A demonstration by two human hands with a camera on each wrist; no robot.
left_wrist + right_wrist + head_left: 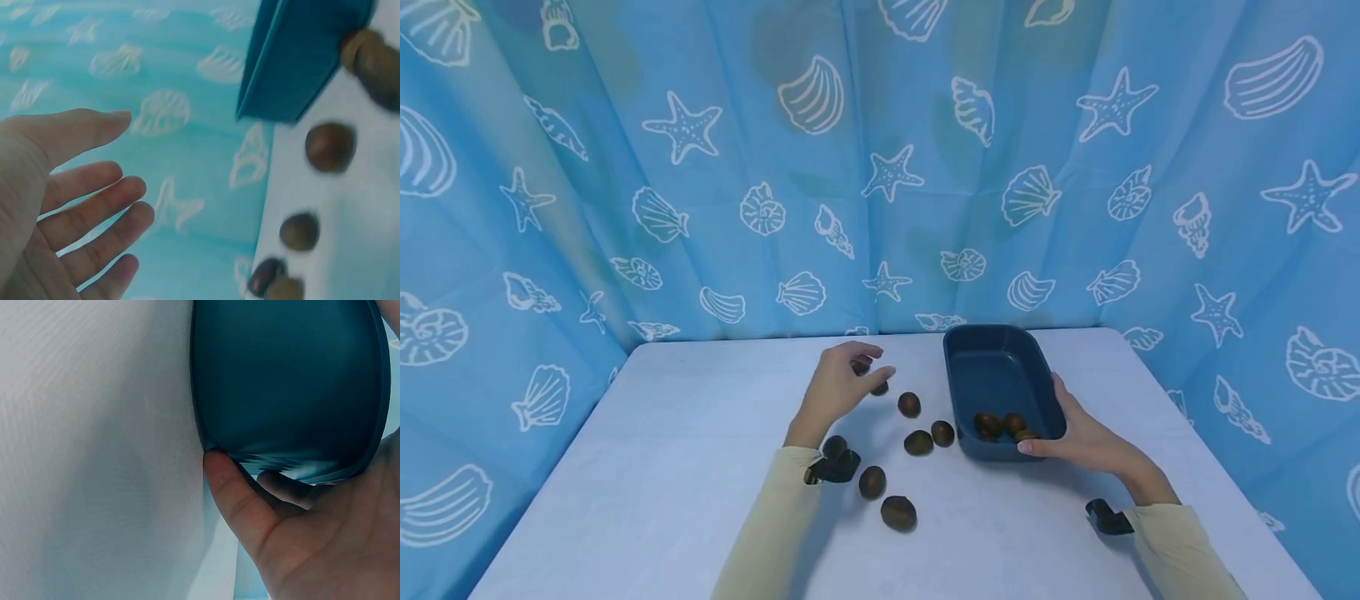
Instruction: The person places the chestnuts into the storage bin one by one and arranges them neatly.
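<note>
My left hand (838, 383) hovers over the far middle of the table, fingers bent loosely and apart from the thumb. In the left wrist view the same hand (75, 212) holds nothing. Partly behind its fingers in the head view lies a brown, roundish fruit (880, 388), with another beside it. My right hand (1093, 442) grips the near right corner of a dark blue rectangular bin (1000, 375), thumb at the near rim and fingers along the right side. Several brown fruits (988, 426) lie at the bin's near end. The right wrist view shows the thumb (234, 494) against the bin.
Between the left hand and the bin lie more fruits, one (909, 405) alone and two side by side (919, 442). Nearer, beside the left wrist, are two others (898, 513). A blue shell-patterned curtain (880, 208) hangs behind the white table (662, 467).
</note>
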